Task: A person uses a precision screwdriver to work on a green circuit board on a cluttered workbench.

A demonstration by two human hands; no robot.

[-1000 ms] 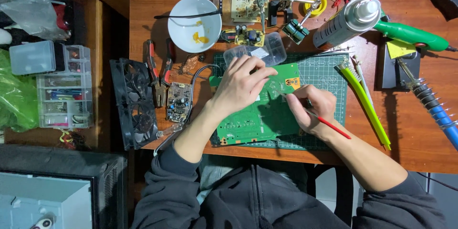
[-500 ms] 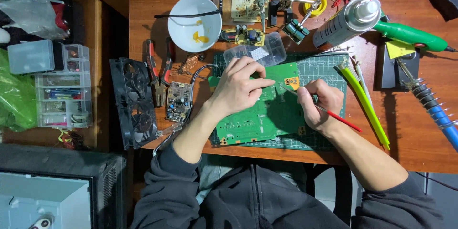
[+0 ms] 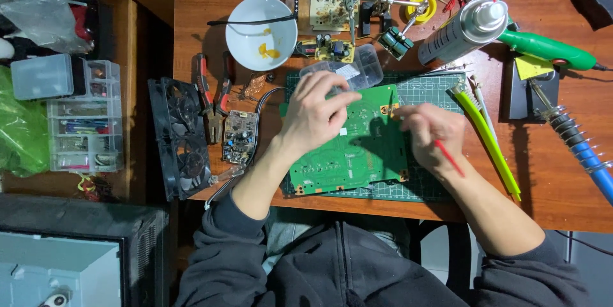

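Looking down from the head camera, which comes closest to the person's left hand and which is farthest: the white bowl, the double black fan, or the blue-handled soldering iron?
From the left hand:
1. White bowl, just up and to the left on the desk.
2. Double black fan, farther left at the desk's edge.
3. Blue-handled soldering iron, far across on the right side.

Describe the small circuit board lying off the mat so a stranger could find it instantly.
Start at the green cutting mat on the wooden desk. Just past its left edge, between it and the black twin fan, lies the small circuit board: brownish and crowded with components, unlike the large green board.
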